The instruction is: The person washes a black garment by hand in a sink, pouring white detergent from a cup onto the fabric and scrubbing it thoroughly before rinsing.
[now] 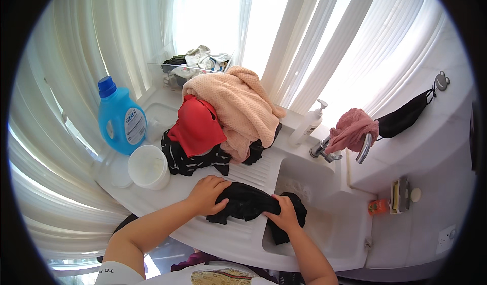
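Note:
A damp-looking black cloth (247, 199) lies stretched across the ribbed washboard part of the white counter, its right end hanging over the edge into the sink. What kind of garment it is I cannot make out. My left hand (207, 195) grips its left end, thumb apart and fingers partly hidden in the folds. Over the sink's left edge, my right hand (284, 212) has its fingers closed round the other part. The white sink (332, 224) holds some shallow, cloudy water with suds near its back.
Behind my hands rises a heap with a peach towel (243, 99), a red garment (197, 126) and black patterned cloth. To its left stand a white tub (148, 167) and a blue detergent jug (122, 117). A pink cloth (352, 127) drapes the faucet (364, 150), beside a pump bottle (307, 125).

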A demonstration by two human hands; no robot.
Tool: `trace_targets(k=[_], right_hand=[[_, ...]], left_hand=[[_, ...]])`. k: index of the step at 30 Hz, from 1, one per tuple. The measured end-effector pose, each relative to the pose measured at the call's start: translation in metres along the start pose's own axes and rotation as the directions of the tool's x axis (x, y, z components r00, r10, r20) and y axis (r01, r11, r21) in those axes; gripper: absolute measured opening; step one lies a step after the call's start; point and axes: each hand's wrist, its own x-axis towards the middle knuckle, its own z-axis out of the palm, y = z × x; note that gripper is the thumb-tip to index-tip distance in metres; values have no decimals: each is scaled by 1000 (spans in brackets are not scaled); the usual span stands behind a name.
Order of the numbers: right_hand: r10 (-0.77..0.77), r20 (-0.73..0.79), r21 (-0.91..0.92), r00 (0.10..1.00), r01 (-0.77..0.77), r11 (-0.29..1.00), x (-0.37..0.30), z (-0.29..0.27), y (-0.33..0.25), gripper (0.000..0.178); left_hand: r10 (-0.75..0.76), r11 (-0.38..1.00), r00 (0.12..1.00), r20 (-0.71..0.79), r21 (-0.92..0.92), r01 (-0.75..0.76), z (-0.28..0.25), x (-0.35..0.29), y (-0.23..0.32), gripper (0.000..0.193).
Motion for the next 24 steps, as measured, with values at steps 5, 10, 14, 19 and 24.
trace_targets(k=[5,10,14,19,24], right_hand=[[20,-460,270,888,119,956,25,-46,-77,36],[-68,-276,325,959,160,932,31,-23,-109,56],[-123,180,301,976,65,951,52,-9,-82,53],[18,46,201,999,-27,979,62,43,-85,61],[-452,-153,-25,879,454,891,-42,34,-81,88]], left_hand=[[-149,981,921,-360,-169,93,10,11,5,41],[-557,739,809,-186,-557,380,7,1,23,37],[-550,808,816,-177,-357,468,10,6,-25,38],[-345,898,938,29,-282,339,19,25,-28,41],[17,929,998,-61,-367,-38,-9,-39,22,41]])
